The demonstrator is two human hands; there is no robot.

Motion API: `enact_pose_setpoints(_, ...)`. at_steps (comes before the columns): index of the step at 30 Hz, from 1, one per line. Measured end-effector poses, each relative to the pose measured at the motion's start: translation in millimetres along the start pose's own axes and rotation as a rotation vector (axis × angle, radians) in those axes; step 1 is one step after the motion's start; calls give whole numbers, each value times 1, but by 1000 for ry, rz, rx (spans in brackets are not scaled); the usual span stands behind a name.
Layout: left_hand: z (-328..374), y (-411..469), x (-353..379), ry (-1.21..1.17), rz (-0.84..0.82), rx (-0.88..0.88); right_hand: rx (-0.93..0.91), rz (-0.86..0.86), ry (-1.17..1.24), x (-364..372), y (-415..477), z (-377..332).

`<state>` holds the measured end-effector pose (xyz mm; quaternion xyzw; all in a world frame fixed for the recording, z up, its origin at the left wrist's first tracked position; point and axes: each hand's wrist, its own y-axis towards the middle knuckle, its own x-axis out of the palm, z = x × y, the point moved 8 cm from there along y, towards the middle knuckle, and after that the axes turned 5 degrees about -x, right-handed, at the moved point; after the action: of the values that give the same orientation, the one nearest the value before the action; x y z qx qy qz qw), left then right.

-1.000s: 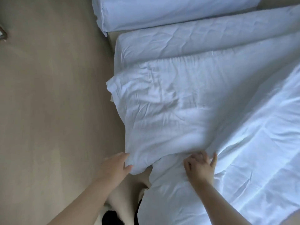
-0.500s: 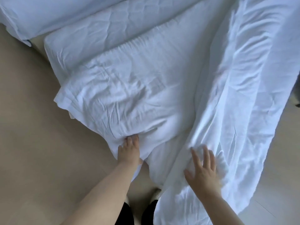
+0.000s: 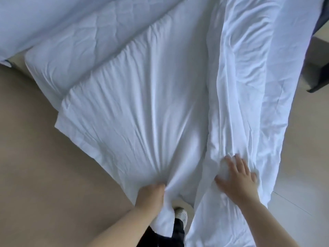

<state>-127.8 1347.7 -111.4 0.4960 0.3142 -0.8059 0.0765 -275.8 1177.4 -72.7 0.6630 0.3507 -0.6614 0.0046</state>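
Note:
A white folded duvet (image 3: 135, 111) lies across the bed, its near edge bunched into pleats. My left hand (image 3: 151, 195) grips that bunched edge at the bottom middle, with cloth hanging below the fist. A loose white sheet (image 3: 249, 86) runs down the right side and drapes off the bed. My right hand (image 3: 236, 177) lies flat on this sheet with fingers spread and straight.
A white mattress layer (image 3: 74, 56) and a pillow (image 3: 35, 20) sit further back at the upper left. Beige floor (image 3: 32, 166) spreads to the left. A dark furniture piece (image 3: 320, 68) stands at the right edge. My shoe (image 3: 180, 213) shows below the bed.
My left hand has closed on the duvet edge and pulled it toward me, gathering pleats. My right hand has opened and flattened on the loose sheet. The view has shifted right.

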Motion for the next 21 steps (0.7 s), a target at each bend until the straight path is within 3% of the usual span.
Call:
enact_pose_setpoints(3,-18,3,60,92,-365,-176,41,-65,-59,13,0,-10)
enact_pose_setpoints(6,-29,-12,61,-63,-378,-234,71,-162,-187,24,2,-21)
enact_pose_setpoints(9,-35,-11,38,-283,-275,-274,43,-92,-282,11,11,-28)
enact_pose_setpoints(14,19,29,-34,-859,-149,-195,34,50,93,-34,2,-23)
enact_pose_setpoints(17,73,40,-59,-1039,-297,-145,-22,148,289,-60,-30,-22)
enact_pose_setpoints(19,102,37,-66,-1265,-462,-193,-99,212,400,-77,-47,-31)
enact_pose_setpoints(21,120,36,-78,-1417,-507,-239,-186,208,442,-87,-54,-43)
